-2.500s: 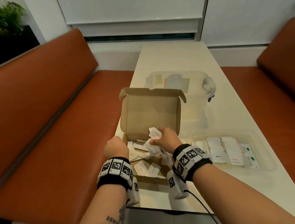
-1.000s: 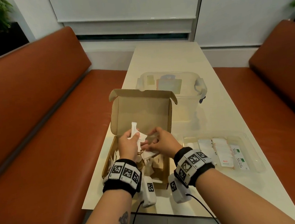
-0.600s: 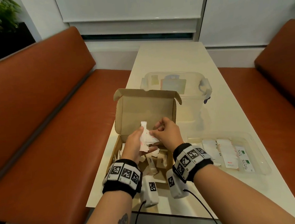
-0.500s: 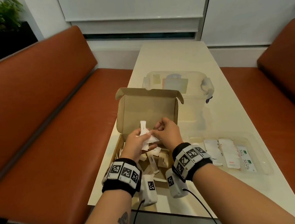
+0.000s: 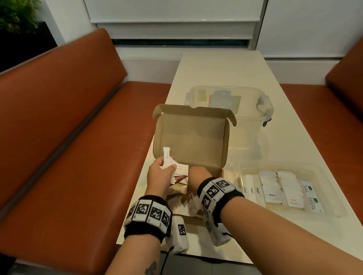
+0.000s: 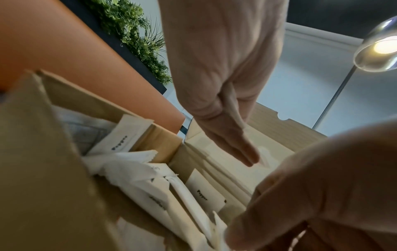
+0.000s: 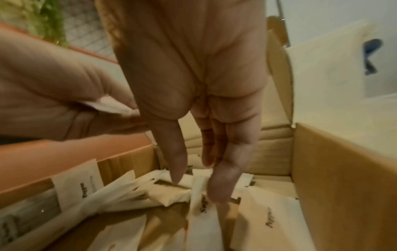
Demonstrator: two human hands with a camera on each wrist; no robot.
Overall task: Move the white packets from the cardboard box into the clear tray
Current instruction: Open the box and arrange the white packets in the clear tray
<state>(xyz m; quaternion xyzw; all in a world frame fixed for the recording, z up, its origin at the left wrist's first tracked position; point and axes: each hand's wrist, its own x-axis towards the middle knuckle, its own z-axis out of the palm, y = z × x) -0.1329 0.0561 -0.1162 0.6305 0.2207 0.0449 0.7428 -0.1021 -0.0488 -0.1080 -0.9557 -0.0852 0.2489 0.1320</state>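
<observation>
The open cardboard box (image 5: 223, 153) stands at the table's near left edge with its lid upright. Loose white packets (image 7: 268, 219) lie scattered on its floor. My left hand (image 5: 162, 172) hovers over the box's left side and pinches a small bundle of white packets (image 5: 169, 160) between thumb and fingers. My right hand (image 7: 197, 185) reaches down into the box with thumb and fingers straight, tips touching the loose packets and nothing held. The clear tray (image 5: 326, 192) lies right of the box and holds rows of packets (image 5: 270, 186).
A clear lidded storage container (image 5: 251, 113) stands right behind the box lid. Orange bench seats (image 5: 69, 169) flank the narrow cream table (image 5: 225, 67). A sensor cable (image 5: 163, 270) hangs from my left wrist over the table's near edge.
My right hand has left the bundle and dropped into the box. My left hand has kept the packets and shifted a little to the left.
</observation>
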